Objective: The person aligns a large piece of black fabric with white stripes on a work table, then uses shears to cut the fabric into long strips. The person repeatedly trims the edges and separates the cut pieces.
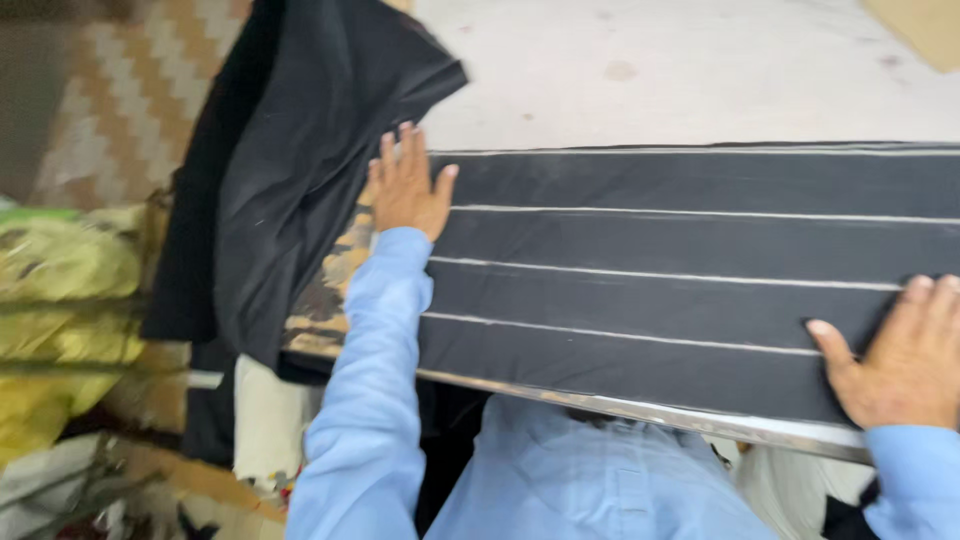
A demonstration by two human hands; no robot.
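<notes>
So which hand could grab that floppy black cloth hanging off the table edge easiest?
Probably the left hand. It lies flat at the end of the striped black fabric, right beside the hanging black cloth. The right hand presses down far along the table's other side.

No labels, signs or screens show. The only package-like things are crumpled yellow-green plastic bags [60, 300] heaped at the left edge, beside and below the table's left end, their surfaces creased and shiny. Under them, at the lower left corner, lies paler wrapping [50, 480], whitish and blurred, its kind unclear.
</notes>
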